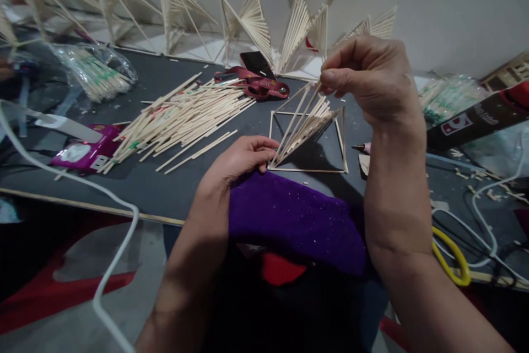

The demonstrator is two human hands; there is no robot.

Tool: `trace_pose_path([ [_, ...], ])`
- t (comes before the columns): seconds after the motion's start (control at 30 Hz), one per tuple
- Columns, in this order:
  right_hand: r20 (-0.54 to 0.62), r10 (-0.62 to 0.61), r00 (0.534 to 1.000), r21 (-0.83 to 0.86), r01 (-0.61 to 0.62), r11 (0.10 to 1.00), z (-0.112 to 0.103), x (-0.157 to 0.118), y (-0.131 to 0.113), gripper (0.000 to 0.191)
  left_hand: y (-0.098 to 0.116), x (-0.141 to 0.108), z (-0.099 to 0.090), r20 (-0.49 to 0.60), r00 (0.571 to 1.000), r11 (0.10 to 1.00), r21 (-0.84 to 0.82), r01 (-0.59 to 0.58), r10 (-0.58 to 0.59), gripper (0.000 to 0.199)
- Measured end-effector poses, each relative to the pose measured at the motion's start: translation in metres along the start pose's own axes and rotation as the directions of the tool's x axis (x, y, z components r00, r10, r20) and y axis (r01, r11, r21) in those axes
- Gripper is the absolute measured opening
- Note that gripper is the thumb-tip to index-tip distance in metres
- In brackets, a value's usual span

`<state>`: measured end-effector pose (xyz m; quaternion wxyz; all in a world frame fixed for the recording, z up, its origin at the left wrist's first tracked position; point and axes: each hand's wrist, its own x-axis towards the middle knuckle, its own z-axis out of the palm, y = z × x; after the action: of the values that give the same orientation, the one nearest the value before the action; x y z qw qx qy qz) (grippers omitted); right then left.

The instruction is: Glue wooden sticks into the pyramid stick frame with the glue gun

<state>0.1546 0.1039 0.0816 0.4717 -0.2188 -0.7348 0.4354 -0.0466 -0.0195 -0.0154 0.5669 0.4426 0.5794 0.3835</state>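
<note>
A small frame of thin wooden sticks [308, 170] stands on the dark table, with a fan of sticks rising inside it from its near left corner. My left hand [250, 157] is at that corner, its fingertips closed against the frame. Above the frame, my right hand [366, 75] pinches the upper end of a thin stick [311, 101] that slants down toward the same corner. A purple cloth [295, 221] lies at the table edge in front of me. Left of the frame is a loose pile of sticks [185, 116].
Finished stick structures [248, 22] line the back. A phone [257, 64] and red lanyard [264, 87] lie behind the pile. At left are a purple device [88, 149] and bagged sticks [97, 72]; at right, a dark tube [475, 116], white cable and yellow handle [457, 256].
</note>
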Motion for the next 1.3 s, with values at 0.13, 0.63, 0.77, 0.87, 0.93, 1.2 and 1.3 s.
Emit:
trace_pose_path([
  [0.13,0.028,0.042,0.999,-0.035,-0.041,0.999,0.003,0.001,0.004,0.008,-0.003,0.003,0.0,0.002,1.0,1.0,-0.019,0.01,-0.01,0.025],
  [0.63,0.052,0.169,0.984,-0.055,-0.166,0.985,0.005,0.001,0.014,0.012,-0.013,0.009,-0.003,0.041,0.999,1.0,-0.016,0.005,-0.005,0.024],
  [0.77,0.06,0.146,0.987,-0.059,-0.142,0.988,0.008,0.002,0.019,0.013,-0.013,0.009,-0.003,0.047,0.999,1.0,-0.01,0.0,0.0,0.026],
  [0.87,0.057,0.092,0.994,-0.034,-0.09,0.995,0.009,0.003,0.02,0.012,-0.014,0.009,-0.004,0.048,0.999,1.0,-0.009,-0.005,0.005,0.028],
  [0.93,0.064,0.098,0.993,-0.043,-0.095,0.995,0.009,0.003,0.019,0.012,-0.015,0.01,-0.004,0.053,0.999,1.0,-0.014,-0.005,0.005,0.026],
  [1.2,0.059,0.143,0.988,-0.078,-0.139,0.987,0.01,0.002,0.011,0.019,-0.015,0.011,-0.004,0.05,0.999,0.999,-0.032,-0.004,0.006,0.023],
  [1.3,0.064,0.156,0.986,-0.09,-0.15,0.985,0.009,0.002,0.011,0.019,-0.014,0.01,-0.003,0.041,0.999,0.999,-0.04,0.011,-0.009,0.026],
])
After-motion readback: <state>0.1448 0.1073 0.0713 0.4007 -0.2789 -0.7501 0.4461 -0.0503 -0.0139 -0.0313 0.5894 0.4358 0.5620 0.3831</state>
